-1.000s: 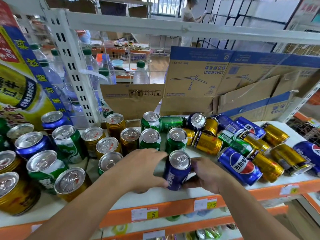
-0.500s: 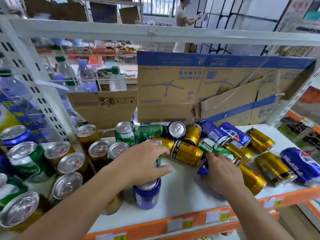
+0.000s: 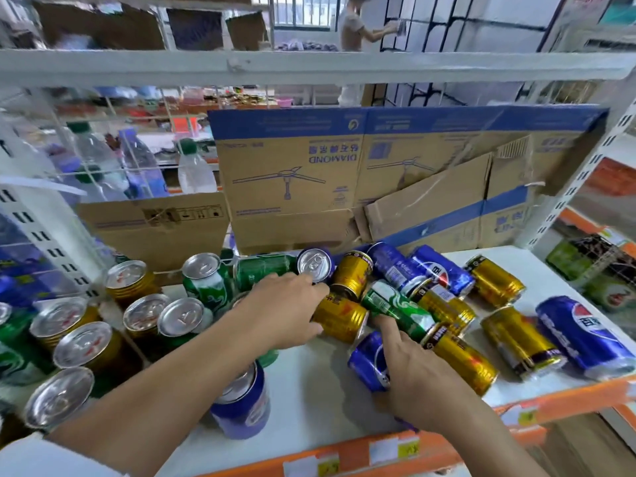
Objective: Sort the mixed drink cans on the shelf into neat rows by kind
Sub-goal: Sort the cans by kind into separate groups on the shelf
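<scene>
White shop shelf (image 3: 320, 383) w/ orange front edge. At the back, beyond both hands, stand cardboard boxes (image 3: 292, 173). Left of the left hand (image 3: 285, 311): upright cans (image 3: 87, 346), green & gold mixed, silver tops showing. Beyond & right of the right hand (image 3: 413, 370): a heap of cans (image 3: 495, 284) on their sides, gold, blue & green. The left hand reaches fwd, fingers & thumb closed round the end of a lying gold can (image 3: 340, 318). The right hand grips a lying blue can (image 3: 366, 361) nr the front edge, forefinger stretched to touch a green can (image 3: 399, 308). An upright blue can (image 3: 244, 407) stands under the left forearm.
</scene>
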`<action>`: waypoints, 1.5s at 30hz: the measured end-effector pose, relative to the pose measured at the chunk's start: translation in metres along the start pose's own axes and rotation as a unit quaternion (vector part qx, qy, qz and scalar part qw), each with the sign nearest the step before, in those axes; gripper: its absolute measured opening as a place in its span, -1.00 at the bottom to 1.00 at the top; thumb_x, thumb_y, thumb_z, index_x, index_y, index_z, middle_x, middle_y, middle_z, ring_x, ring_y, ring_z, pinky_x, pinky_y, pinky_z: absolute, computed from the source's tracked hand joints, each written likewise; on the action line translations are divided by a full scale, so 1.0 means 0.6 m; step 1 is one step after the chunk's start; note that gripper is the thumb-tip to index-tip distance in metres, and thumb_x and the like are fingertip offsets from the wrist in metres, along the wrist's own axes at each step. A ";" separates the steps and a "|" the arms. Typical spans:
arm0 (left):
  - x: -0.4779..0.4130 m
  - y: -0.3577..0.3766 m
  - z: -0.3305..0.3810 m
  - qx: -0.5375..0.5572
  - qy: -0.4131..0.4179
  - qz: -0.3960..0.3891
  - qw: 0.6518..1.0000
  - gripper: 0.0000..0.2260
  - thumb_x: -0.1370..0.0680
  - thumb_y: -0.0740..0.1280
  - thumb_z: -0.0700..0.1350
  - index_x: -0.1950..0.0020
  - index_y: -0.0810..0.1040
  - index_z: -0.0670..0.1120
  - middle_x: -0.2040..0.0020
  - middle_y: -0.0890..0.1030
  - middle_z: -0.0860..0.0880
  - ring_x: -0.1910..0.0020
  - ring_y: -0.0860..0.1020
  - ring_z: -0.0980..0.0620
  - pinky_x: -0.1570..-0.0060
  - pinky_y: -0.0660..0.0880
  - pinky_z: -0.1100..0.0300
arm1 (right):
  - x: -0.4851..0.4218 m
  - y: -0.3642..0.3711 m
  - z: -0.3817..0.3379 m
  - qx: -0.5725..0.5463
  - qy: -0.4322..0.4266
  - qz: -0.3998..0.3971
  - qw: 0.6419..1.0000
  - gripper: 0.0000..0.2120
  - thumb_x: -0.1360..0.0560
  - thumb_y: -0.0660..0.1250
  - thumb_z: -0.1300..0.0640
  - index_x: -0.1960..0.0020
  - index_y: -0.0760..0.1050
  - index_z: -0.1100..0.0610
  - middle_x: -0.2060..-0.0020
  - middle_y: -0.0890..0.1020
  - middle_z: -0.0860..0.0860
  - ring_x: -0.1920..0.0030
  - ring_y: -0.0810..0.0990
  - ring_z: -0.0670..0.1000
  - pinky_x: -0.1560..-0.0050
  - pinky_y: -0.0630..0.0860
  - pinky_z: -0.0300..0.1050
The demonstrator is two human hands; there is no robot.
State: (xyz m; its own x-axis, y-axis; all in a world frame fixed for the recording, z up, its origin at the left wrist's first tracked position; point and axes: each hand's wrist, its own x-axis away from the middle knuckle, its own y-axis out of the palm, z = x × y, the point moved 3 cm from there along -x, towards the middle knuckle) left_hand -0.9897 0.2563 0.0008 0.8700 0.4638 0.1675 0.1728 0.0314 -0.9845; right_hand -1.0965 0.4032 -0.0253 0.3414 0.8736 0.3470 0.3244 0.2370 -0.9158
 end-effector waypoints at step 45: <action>0.081 0.026 -0.030 0.133 -0.098 -0.087 0.982 -0.27 -0.37 0.38 0.35 -0.46 0.32 0.10 -0.54 0.09 0.07 -0.53 -0.15 0.12 -0.47 -0.26 0.02 | -0.074 -0.042 -0.043 -0.160 -0.123 0.155 0.967 -0.85 -0.51 0.30 0.02 0.12 0.58 0.08 0.26 0.63 -0.02 0.25 0.57 -0.03 0.21 0.54 -0.09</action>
State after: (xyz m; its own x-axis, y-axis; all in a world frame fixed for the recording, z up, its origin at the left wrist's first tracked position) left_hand -0.9361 0.2634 -0.0055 0.7281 0.5918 0.3459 0.1612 0.3427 -0.9255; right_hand -1.0971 0.3472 -0.0125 0.2585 0.9656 -0.0283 0.5108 -0.1615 -0.8444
